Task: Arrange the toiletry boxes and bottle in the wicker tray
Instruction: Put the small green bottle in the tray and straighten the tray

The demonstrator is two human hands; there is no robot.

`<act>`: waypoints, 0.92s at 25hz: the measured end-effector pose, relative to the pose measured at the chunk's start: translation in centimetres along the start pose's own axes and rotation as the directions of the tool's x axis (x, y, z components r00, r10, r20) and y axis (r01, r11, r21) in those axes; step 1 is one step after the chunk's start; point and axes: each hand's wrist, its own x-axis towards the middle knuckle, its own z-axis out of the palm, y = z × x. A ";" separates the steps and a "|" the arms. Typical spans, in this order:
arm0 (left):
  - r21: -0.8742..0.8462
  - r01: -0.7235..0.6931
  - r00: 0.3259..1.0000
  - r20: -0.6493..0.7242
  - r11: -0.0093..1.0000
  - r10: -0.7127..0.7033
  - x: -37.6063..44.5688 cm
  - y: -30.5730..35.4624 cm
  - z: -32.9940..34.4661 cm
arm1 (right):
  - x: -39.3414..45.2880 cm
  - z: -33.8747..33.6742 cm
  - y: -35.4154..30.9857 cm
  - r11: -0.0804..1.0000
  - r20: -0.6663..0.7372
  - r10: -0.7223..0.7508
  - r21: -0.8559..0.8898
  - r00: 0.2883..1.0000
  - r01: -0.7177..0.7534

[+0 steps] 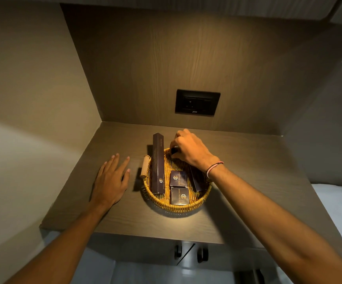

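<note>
A round wicker tray [160, 199] with a wooden handle [145, 166] sits on the wooden counter. Inside it a long dark box [158, 165] leans over the far-left rim. Two small dark square boxes [178, 178] [179, 196] lie in the middle, and another dark box [196, 182] lies at the right, partly under my wrist. My right hand [188, 149] hovers over the tray's far side, fingers closed on a small dark object [174, 151], probably the bottle's cap; the rest is hidden. My left hand [111, 179] lies flat on the counter left of the tray, fingers spread.
The counter [248, 181] sits in a wood-panelled niche with a black wall socket [197, 102] on the back panel. A wall closes the left side. Cabinet door handles [203, 255] show below the front edge. Something white lies at the right.
</note>
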 end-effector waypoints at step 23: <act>-0.724 0.497 0.838 0.544 0.477 -0.047 2.9 7.0 -5.2 | -6.9 -2.6 2.6 0.491 0.475 0.566 0.462 0.673 -0.739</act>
